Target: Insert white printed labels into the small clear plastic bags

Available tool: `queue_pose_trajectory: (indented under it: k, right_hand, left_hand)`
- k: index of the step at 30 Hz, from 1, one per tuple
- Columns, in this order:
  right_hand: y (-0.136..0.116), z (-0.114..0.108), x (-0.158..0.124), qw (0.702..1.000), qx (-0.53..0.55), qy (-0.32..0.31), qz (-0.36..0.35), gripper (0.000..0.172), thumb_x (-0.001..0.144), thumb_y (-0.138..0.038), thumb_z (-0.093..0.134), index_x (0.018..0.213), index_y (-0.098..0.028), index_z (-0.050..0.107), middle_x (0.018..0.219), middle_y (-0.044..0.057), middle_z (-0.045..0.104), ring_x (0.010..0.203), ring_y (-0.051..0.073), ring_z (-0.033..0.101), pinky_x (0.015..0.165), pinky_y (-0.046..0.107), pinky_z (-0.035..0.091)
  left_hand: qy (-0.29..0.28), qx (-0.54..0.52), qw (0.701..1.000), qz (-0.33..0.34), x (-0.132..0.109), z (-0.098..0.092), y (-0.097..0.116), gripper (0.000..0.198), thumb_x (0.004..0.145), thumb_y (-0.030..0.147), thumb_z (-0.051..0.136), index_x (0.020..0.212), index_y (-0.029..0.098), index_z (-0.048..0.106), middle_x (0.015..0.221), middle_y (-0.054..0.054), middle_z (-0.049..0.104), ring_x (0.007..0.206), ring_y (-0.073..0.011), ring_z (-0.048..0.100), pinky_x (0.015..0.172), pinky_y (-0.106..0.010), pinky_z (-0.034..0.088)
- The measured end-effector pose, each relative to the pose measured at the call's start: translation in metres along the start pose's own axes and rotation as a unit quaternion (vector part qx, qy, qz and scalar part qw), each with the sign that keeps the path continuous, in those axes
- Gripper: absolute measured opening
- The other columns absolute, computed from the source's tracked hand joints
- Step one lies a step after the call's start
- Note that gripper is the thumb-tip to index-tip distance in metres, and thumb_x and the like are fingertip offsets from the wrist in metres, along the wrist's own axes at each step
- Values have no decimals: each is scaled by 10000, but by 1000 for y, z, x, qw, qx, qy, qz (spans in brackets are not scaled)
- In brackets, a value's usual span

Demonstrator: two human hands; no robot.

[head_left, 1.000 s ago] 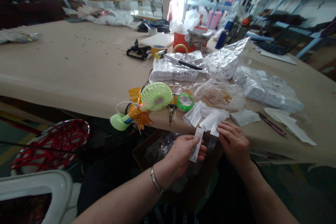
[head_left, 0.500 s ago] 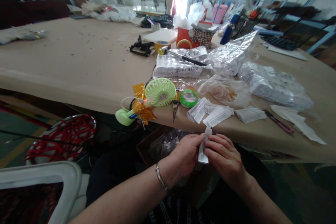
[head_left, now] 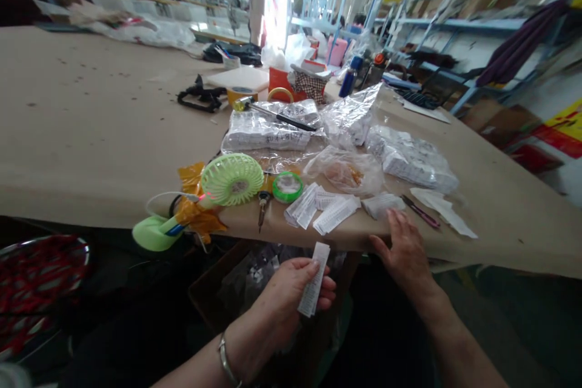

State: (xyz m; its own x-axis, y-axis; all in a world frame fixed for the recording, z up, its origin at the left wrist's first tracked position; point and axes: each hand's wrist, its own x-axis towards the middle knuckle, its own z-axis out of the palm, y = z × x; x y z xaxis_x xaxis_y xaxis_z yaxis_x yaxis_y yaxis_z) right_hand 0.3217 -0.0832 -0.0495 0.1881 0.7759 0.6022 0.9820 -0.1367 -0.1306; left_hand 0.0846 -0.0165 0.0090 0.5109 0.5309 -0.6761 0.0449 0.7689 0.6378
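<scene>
In front of the table edge my left hand (head_left: 288,285) is closed on a narrow strip of printed white labels (head_left: 314,282), thumb on top and fingers beneath. My right hand (head_left: 405,251) rests at the table edge with its fingers stretched and thumb apart. Its fingertips reach the near side of a small stack of white labels (head_left: 380,204); whether they press on it I cannot tell. More printed label stacks (head_left: 336,214) lie fanned out to the left. Just right of my right hand are purple-handled snips (head_left: 424,214) and white paper strips (head_left: 443,212).
A green clip-on fan (head_left: 233,179) is taped to the table edge. Near it are a pointed tool (head_left: 262,209) and a round green container (head_left: 287,187). Behind lie plastic-wrapped bundles (head_left: 268,133), a hammer (head_left: 277,114) and a clear bag (head_left: 343,171). Below the edge stands an open box (head_left: 213,291).
My right hand has left the label strip and moved right to the label stack on the table. My left hand keeps the strip. The view has swung to the right.
</scene>
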Motion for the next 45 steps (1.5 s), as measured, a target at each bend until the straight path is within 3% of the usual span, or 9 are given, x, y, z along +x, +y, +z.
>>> queue_pose_trajectory:
  k: [3,10,13,16,20,30,37,41,45]
  right_hand:
    - [20,5,-8,999,-14,-30,-29,497,931,-458,413,1271,-104,492,1249,175,550,1188,343,466,983,544,387]
    - [13,-10,-16,988,134,70,-16,130,882,-161,548,980,-186,630,998,75,664,1001,219,605,920,415,471]
    - [-25,-20,-13,968,237,81,-13,182,848,-95,568,996,-187,622,1031,81,650,1032,230,600,923,437,471]
    - [-71,-24,-14,932,339,32,-124,251,815,-51,579,1029,-178,609,1079,95,636,1116,263,558,944,482,458]
    - [-110,-17,-19,910,344,-25,-231,236,824,-42,564,1020,-160,618,1067,98,649,1148,250,538,977,468,439]
    - [-116,-14,-17,906,327,-62,-260,212,854,-60,529,1011,-171,618,1059,84,664,1153,221,540,1002,438,433]
    - [-120,-13,-18,907,330,-72,-253,244,843,-44,516,1031,-167,608,1073,83,659,1152,232,540,998,468,424]
    - [-120,-15,-18,899,389,-60,-191,313,826,-109,585,1131,-171,559,1088,98,633,1118,247,546,971,459,440]
    - [-119,-12,-11,867,487,-60,84,208,843,-259,584,1040,-194,563,1025,87,604,954,215,591,821,353,507]
  left_hand:
    - [7,11,1000,-9,-1,1,-3,183,879,257,515,874,79,558,631,-75,646,501,-128,608,482,-221,492]
    - [9,0,1000,1,1,0,-6,194,874,267,523,908,80,567,676,-82,658,509,-122,609,499,-222,496]
    - [-3,-13,1000,-3,1,1,-8,199,869,271,522,886,82,583,685,-89,660,494,-124,599,503,-237,490]
    - [-31,-57,998,8,-1,3,-9,178,830,239,559,845,72,618,681,-87,652,504,-122,585,510,-240,474]
    - [-11,-143,988,60,-1,-2,-10,65,703,129,637,723,67,639,651,-53,622,519,-89,543,490,-193,395]
    - [13,-192,979,70,-5,-12,-11,83,666,128,673,641,84,608,617,-30,584,514,-82,524,487,-190,357]
    - [-2,-175,982,63,-6,-12,-13,160,685,207,712,733,85,619,672,-46,606,543,-86,545,508,-189,384]
    - [22,-154,985,71,-7,-14,-12,107,772,188,624,759,85,602,638,-39,598,503,-77,541,513,-186,420]
    - [-13,-90,995,36,-14,-15,-9,191,863,269,511,871,96,592,619,-55,617,461,-118,562,500,-245,473]
